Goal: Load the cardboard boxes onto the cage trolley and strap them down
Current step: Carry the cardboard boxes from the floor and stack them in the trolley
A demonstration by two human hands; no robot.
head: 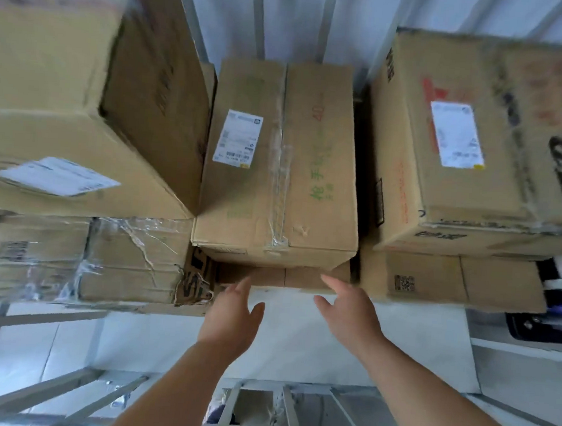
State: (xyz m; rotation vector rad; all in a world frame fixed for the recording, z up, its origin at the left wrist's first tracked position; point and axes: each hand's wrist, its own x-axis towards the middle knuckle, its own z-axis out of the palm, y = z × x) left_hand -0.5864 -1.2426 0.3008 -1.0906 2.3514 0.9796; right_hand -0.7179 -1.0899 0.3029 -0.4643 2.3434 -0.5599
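Note:
Several cardboard boxes are stacked inside the cage trolley. A middle box [281, 166] with a white label and green writing lies on a lower box [301, 279]. A tall stack with a labelled box [62, 131] stands at the left, above a taped box [103, 260]. At the right, another labelled box [477, 143] rests on a flat box [451, 281]. My left hand [232, 312] and my right hand [346, 307] reach toward the front of the middle stack with fingers straight, holding nothing.
Grey metal bars of the cage trolley [260, 18] rise behind the boxes. More cage bars [27, 391] cross the lower left and bottom. A light floor shows below the hands. A dark object [544, 324] lies at the right.

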